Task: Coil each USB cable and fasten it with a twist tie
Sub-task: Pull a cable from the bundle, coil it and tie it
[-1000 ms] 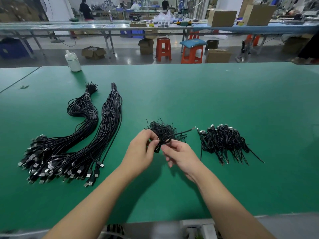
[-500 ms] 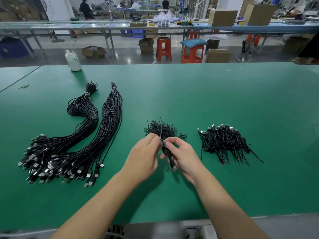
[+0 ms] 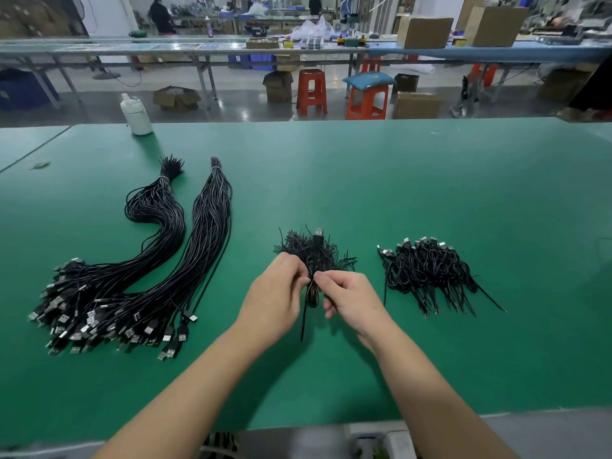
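Compared with a second ago, the coiled cable (image 3: 312, 293) stands turned end-up between the hands: its USB plug (image 3: 318, 234) now points to 12 o'clock over the twist-tie pile, where before a loose end ran out toward 3 o'clock, and a thin tail hangs toward 6 o'clock. Both hands have drawn close together at the coil's waist.

Nearest, the left hand (image 3: 276, 294) has its fingers curled, thumb and fingertips pinching the bundle at its middle from 9 o'clock. The right hand (image 3: 347, 298) pinches the same spot from 3 o'clock, fingers bent; I judge it is twisting a tie there, though the tie itself is too small to make out.

This cable looks light, limp and springy, so the loops will likely fan open if the pinch slackens. The waist is the place to hold, not the plug.

Just beyond the hands lies the heap of twist ties (image 3: 299, 248). At 3 o'clock sits the pile of finished coils (image 3: 427, 270). At 9 o'clock, two long bundles of uncoiled cables (image 3: 139, 279) stretch away across the green mat (image 3: 430, 180). A white bottle (image 3: 135, 115) stands on the far edge at 11 o'clock.
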A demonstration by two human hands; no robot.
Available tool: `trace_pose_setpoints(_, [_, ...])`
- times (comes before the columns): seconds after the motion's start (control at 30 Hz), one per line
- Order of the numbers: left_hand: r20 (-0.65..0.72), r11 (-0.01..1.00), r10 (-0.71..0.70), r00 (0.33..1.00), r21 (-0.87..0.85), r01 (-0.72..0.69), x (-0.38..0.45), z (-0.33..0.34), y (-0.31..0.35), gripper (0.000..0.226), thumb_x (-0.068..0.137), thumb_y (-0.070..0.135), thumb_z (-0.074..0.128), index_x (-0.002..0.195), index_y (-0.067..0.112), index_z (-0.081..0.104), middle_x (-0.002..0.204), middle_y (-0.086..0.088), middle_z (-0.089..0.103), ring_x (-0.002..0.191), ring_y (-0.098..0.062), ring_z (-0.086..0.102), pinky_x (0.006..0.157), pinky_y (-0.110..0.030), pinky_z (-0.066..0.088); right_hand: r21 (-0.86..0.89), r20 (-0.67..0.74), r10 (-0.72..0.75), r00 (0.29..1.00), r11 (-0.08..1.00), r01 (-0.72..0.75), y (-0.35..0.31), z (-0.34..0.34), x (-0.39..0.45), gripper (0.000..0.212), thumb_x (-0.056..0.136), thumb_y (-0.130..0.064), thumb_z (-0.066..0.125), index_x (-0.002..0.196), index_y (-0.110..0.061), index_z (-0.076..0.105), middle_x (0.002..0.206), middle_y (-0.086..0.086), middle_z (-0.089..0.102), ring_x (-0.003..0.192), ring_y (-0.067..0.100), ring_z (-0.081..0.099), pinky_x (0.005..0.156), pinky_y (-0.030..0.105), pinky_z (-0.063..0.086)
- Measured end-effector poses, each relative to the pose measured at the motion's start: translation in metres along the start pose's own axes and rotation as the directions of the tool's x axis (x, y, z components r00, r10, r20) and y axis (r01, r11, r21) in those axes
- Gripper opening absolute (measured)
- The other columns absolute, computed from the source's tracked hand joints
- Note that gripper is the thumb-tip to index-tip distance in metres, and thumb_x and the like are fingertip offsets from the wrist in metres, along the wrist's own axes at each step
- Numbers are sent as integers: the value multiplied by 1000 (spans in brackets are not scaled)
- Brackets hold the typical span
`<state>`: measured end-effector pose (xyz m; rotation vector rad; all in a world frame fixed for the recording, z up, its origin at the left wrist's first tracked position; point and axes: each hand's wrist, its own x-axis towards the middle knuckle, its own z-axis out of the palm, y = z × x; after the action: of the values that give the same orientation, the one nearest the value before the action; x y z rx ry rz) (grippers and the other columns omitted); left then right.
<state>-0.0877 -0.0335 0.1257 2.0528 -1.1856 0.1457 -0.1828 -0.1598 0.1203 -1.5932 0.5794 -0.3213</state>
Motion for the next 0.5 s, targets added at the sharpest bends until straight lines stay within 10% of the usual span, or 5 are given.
trace_pose_setpoints(0.2, [77,805,480,874,358,-474,2,4,-9,14,85,0,49,84,11,59,85,-3,55,78,-25,49,67,-32,43,109,114,113,987,986,-125,-1,3,-1,43,105,-35,45,76,-10,66,62,2,62,48,14,51,53,32,48])
trace_pose_setpoints(0.5, [-73,965,255,964,77,-249,-1,6,-8,11,94,21,57,90,13,63,86,5,57,76,-15,55,66,-31,48,356,233,29,972,928,-112,3,-2,-5,26,101,-20,51,93,-4,69,76,4,65,59,10,56,65,30,56])
